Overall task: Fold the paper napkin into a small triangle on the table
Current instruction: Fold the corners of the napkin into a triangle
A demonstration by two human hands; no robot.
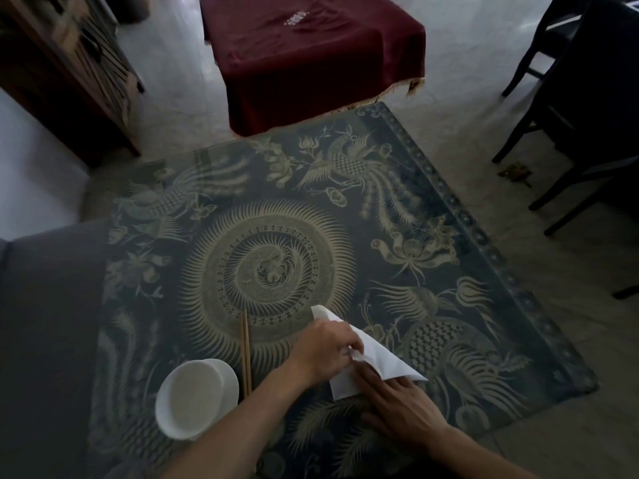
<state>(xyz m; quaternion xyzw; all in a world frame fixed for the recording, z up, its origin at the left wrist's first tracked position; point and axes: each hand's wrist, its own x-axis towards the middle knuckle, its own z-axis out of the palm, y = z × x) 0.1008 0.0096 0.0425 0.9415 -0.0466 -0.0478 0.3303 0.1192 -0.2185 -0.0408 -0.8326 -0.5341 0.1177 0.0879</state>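
A white paper napkin (pixel 383 357) lies partly folded on the glass-topped table (pixel 276 236), with a triangular flap raised over its lower layer. My left hand (pixel 325 347) pinches an edge of that flap near the napkin's middle. My right hand (pixel 401 406) rests flat, fingers spread, pressing the napkin's near lower corner onto the table. Part of the napkin is hidden under both hands.
A white bowl (pixel 190 399) stands at the near left, with a pair of wooden chopsticks (pixel 246 354) lying beside it. A stool draped in dark red cloth (pixel 311 57) stands beyond the table. Dark chairs (pixel 581 108) are at the right, a wooden cabinet (pixel 69 70) at the far left.
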